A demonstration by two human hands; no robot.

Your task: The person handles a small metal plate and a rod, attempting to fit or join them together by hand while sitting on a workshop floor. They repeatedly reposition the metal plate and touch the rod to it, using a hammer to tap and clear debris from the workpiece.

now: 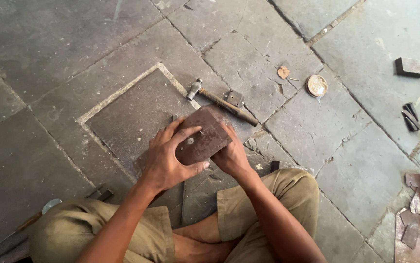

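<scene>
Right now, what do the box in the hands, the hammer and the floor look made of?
Box: looks like sheet metal, brown and dull, maybe rusted; flat folded faces and a small rivet-like dot show. Hammer: grey metal head, brown handle that looks wooden. Floor: grey stone slabs, rough and matte, with cracked joints. The left hand and right hand both grip the box.

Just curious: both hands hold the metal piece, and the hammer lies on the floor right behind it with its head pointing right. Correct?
Nearly. In the head view, the hammer has its head pointing left, not right. Both the left hand and right hand do hold the metal piece.
</scene>
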